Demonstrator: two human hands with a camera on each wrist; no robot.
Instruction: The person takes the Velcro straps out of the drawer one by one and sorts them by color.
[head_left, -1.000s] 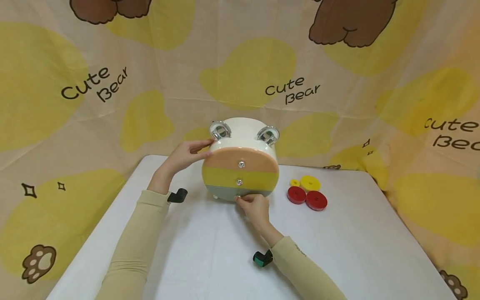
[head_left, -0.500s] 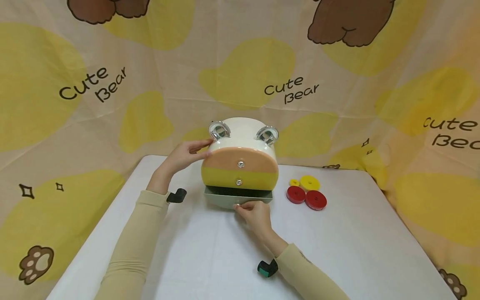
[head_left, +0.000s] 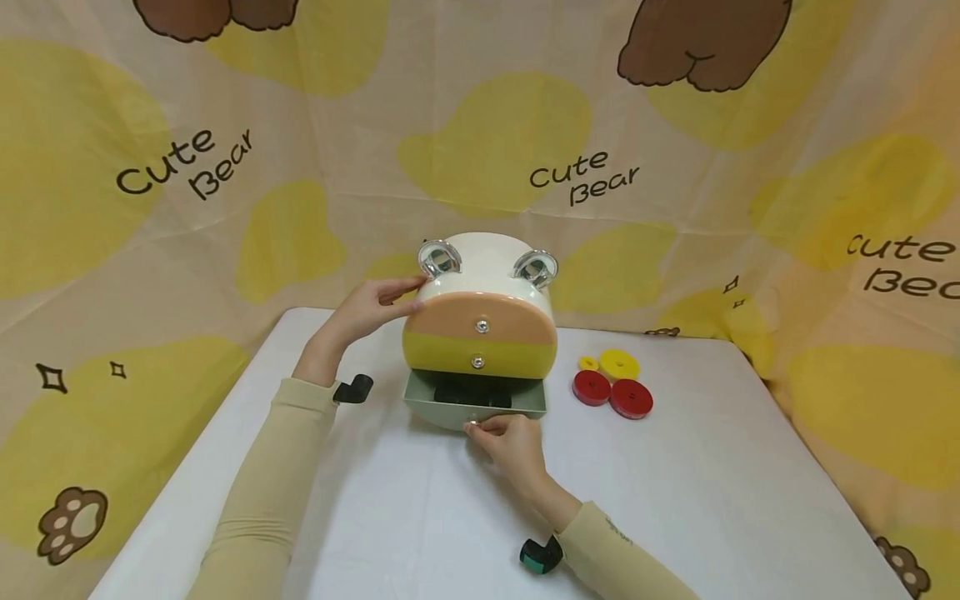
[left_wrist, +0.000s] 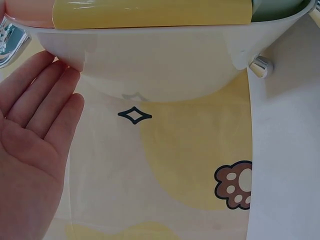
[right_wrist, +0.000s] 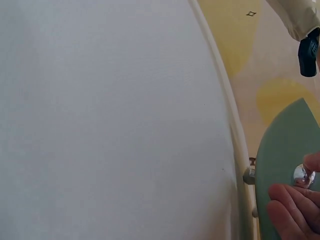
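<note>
A small rounded drawer cabinet [head_left: 486, 267] with a white body and two silver, eye-like rings on top stands on the table. Its peach top drawer [head_left: 442, 315] and yellow middle drawer [head_left: 442, 354] are closed. The green bottom drawer [head_left: 435, 413] is pulled out, and something black [head_left: 472, 392] lies inside, its kind unclear. My right hand [head_left: 517, 450] pinches that drawer's silver knob [right_wrist: 303, 176] between thumb and fingers. My left hand [head_left: 367, 312] rests against the cabinet's upper left side; in the left wrist view its fingers [left_wrist: 50, 97] are nearly straight.
Right of the cabinet, two red discs [head_left: 632, 399] and two yellow discs [head_left: 618, 365], one of them small, lie on the white table [head_left: 712, 475]. A bear-print cloth [head_left: 487, 125] hangs behind and at the sides.
The green bottom drawer has slid out toward me from closed, with my right hand on its knob. The black contents now show. My left hand has stayed on the cabinet.
</note>
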